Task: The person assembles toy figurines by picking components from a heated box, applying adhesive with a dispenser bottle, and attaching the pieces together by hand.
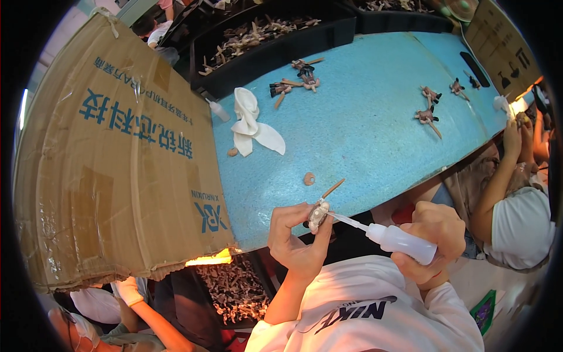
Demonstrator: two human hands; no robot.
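Close to the table's near edge, my left hand (298, 239) pinches a small figurine (318, 217) between thumb and fingers. A thin brown stick (333, 188) juts up from the figurine. My right hand (438, 232) is wrapped round a translucent white squeeze bottle (404, 243), tilted so that its long fine nozzle points left. The nozzle's tip reaches the side of the figurine; whether any liquid comes out is too small to tell. Just beyond my left hand, a small flesh-coloured round piece (309, 178) lies on the blue tabletop (352, 129).
A cardboard panel (123, 193) walls off the left. Black bins (346, 44) of small parts stand along the back. White cloth (249, 123), another small bottle (218, 110) and several figurines (309, 82) lie on the table. A co-worker (522, 223) sits at right, another's gloved hand (129, 290) shows lower left.
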